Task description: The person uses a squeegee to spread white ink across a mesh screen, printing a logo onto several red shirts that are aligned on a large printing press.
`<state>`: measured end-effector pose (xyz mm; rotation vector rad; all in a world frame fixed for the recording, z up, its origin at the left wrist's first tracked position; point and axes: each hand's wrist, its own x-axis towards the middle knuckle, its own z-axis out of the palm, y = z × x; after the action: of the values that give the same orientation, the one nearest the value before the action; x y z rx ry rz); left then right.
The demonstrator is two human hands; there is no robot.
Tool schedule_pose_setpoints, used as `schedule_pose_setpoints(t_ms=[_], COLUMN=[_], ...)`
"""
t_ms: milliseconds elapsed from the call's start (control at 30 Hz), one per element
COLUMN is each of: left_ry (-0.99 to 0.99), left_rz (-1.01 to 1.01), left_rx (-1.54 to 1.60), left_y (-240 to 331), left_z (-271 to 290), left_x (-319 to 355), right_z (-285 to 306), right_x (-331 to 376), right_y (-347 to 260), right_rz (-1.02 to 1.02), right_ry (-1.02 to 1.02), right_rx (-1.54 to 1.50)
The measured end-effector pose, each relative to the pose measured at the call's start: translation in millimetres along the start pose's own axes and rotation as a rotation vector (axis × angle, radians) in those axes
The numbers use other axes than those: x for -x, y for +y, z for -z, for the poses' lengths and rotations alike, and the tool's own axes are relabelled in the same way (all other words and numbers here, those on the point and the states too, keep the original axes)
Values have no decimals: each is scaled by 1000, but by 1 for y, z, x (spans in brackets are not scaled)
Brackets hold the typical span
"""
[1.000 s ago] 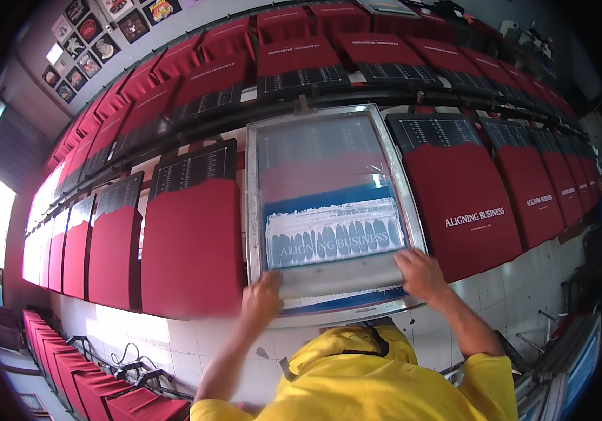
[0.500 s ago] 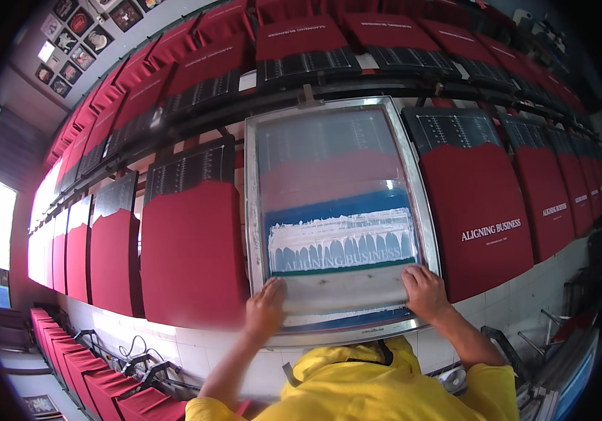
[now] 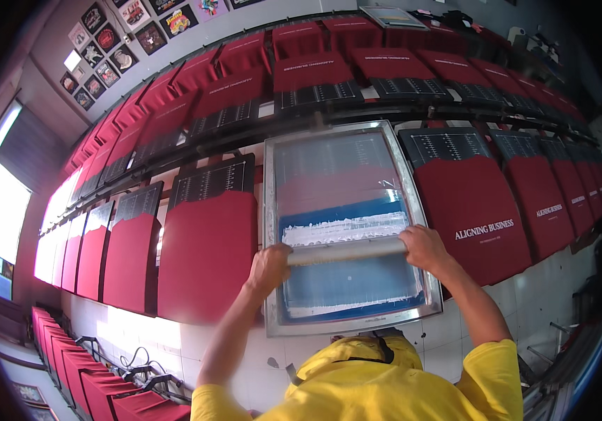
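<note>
A metal-framed printing screen (image 3: 270,193) lies over a red garment on a board in front of me. Across its middle stands a squeegee (image 3: 346,251), gripped at both ends. My left hand (image 3: 269,269) is closed round its left end, and my right hand (image 3: 424,247) holds the right end. White ink (image 3: 343,230) lies in a ragged band just beyond the squeegee. On my side of it, the blue stencil area (image 3: 350,279) shows bare, with a thin white strip of ink near the near end. The squeegee's lower edge is hidden.
A plain red garment (image 3: 206,259) on a board lies to the left; a red garment with white lettering (image 3: 469,203) lies to the right. More covered boards run in rows beyond a dark rail (image 3: 209,140). Folded red garments (image 3: 97,372) stand lower left.
Both hands have pushed the squeegee away from me, from near the screen's near end to its middle. The white band is narrower, and the lettering no longer shows. My view has tilted slightly.
</note>
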<state>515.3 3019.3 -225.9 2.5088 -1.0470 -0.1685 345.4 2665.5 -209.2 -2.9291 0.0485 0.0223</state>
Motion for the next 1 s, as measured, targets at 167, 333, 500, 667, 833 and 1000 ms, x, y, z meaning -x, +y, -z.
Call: schedule_pose_setpoints(t_ms=[167, 333, 500, 667, 833, 1000], left_ry=[41, 114, 41, -8, 21, 341], left_rz=[-28, -81, -67, -69, -80, 338], left_rx=[54, 1, 13, -10, 131, 233], left_y=[34, 41, 55, 58, 54, -5], left_z=[-11, -59, -61, -67, -29, -81], left_x=[90, 153, 168, 177, 170, 164], right_z=[-15, -41, -47, -47, -47, -90], right_x=[89, 146, 165, 174, 163, 132], right_y=[-35, -55, -64, -67, -39, 3], right_rz=[18, 74, 73, 66, -50, -599], right_ry=[111, 220, 122, 59, 321, 549], right_rx=[-45, -13, 53, 56, -221, -338])
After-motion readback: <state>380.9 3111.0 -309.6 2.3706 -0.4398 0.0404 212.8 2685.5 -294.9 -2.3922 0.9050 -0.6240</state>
